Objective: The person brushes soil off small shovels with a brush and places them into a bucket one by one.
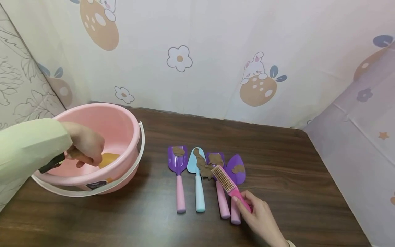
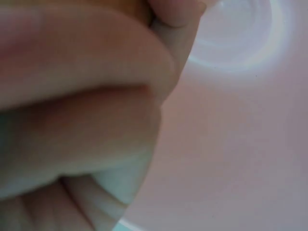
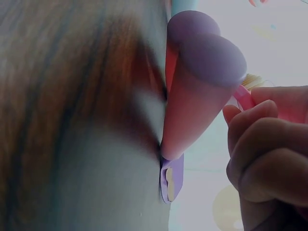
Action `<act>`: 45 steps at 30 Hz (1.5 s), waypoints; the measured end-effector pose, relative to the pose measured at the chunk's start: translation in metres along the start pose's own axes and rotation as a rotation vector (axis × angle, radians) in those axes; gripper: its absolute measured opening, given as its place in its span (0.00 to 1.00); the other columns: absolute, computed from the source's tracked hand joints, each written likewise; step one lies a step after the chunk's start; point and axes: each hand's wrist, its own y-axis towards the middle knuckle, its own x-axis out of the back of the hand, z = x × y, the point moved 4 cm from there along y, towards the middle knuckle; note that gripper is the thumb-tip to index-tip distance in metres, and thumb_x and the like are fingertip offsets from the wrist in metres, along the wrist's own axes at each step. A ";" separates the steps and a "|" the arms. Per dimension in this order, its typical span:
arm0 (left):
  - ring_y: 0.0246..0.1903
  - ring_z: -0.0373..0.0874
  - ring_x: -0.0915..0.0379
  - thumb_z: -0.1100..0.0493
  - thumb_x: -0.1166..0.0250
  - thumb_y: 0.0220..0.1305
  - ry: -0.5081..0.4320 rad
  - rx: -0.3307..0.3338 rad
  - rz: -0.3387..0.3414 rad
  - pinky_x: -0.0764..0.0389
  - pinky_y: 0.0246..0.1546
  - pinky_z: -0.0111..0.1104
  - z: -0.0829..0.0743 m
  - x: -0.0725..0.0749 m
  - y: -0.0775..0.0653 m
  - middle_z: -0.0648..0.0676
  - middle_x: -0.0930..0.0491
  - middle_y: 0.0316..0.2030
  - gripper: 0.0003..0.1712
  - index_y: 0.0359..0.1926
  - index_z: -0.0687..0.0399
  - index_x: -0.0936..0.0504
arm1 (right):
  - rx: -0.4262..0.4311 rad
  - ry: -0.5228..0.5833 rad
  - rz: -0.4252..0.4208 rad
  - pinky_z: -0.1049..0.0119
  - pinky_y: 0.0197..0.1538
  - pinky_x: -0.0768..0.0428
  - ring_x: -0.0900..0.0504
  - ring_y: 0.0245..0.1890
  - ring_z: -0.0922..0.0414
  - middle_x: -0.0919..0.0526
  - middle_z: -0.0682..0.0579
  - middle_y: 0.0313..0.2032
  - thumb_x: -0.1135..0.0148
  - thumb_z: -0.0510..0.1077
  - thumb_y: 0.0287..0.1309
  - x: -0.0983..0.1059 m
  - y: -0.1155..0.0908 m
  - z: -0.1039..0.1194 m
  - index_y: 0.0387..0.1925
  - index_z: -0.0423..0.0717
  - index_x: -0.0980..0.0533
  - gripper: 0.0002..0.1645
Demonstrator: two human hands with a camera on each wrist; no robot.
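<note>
My left hand (image 1: 86,144) is down inside a pink bucket (image 1: 106,115), its curled fingers gripping a yellow-orange piece (image 1: 108,159) whose kind is unclear; in the left wrist view those fingers (image 2: 82,130) cover most of it. My right hand (image 1: 260,218) pinches the handle of a pink brush (image 1: 225,180), bristles turned up, over the two rightmost small shovels. From left to right lie a purple shovel (image 1: 172,164), a light blue one (image 1: 192,163), another purple one (image 1: 222,202) partly under the brush, and a pointed purple one (image 1: 235,164). Brown muddy matter (image 1: 205,171) sticks to their blades.
A white handle (image 1: 142,137) hangs round the bucket's near side. The dark wooden table (image 1: 293,178) runs up to a patterned curtain (image 1: 210,85) at the back. More patterned cloth stands at left and right.
</note>
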 end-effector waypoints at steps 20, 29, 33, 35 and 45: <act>0.15 0.40 0.31 0.53 0.33 0.58 -0.066 0.071 -0.113 0.27 0.20 0.27 0.019 -0.002 -0.002 0.55 0.24 0.24 0.14 0.33 0.57 0.27 | 0.083 -0.003 -0.035 0.73 0.13 0.42 0.44 0.13 0.73 0.38 0.67 0.16 0.36 0.40 0.58 -0.001 -0.004 0.002 0.31 0.54 0.24 0.05; 0.18 0.41 0.33 0.57 0.32 0.57 -0.048 0.087 -0.157 0.34 0.19 0.27 0.023 -0.003 -0.003 0.51 0.29 0.20 0.11 0.29 0.57 0.26 | 0.076 -0.006 -0.034 0.73 0.14 0.41 0.44 0.13 0.73 0.38 0.67 0.16 0.35 0.41 0.58 0.000 -0.004 0.001 0.31 0.55 0.24 0.05; 0.23 0.43 0.33 0.60 0.31 0.54 0.061 0.092 -0.163 0.35 0.19 0.25 0.023 -0.002 0.000 0.52 0.30 0.22 0.09 0.26 0.56 0.24 | 0.059 -0.009 -0.029 0.73 0.14 0.41 0.44 0.12 0.73 0.38 0.67 0.15 0.35 0.42 0.58 0.000 -0.003 0.001 0.31 0.55 0.24 0.05; 0.24 0.44 0.35 0.59 0.31 0.53 0.166 0.092 -0.168 0.36 0.19 0.26 0.023 -0.001 0.001 0.52 0.32 0.21 0.10 0.24 0.55 0.25 | 0.053 -0.008 -0.026 0.73 0.14 0.41 0.44 0.12 0.72 0.38 0.67 0.15 0.35 0.42 0.58 0.000 -0.003 0.002 0.31 0.55 0.24 0.04; 0.22 0.43 0.31 0.58 0.31 0.52 0.117 0.052 -0.185 0.31 0.21 0.29 0.021 -0.001 0.000 0.51 0.27 0.23 0.10 0.28 0.55 0.26 | 0.060 -0.014 -0.033 0.73 0.14 0.41 0.44 0.13 0.72 0.38 0.67 0.15 0.35 0.41 0.57 0.001 -0.002 0.001 0.31 0.54 0.24 0.05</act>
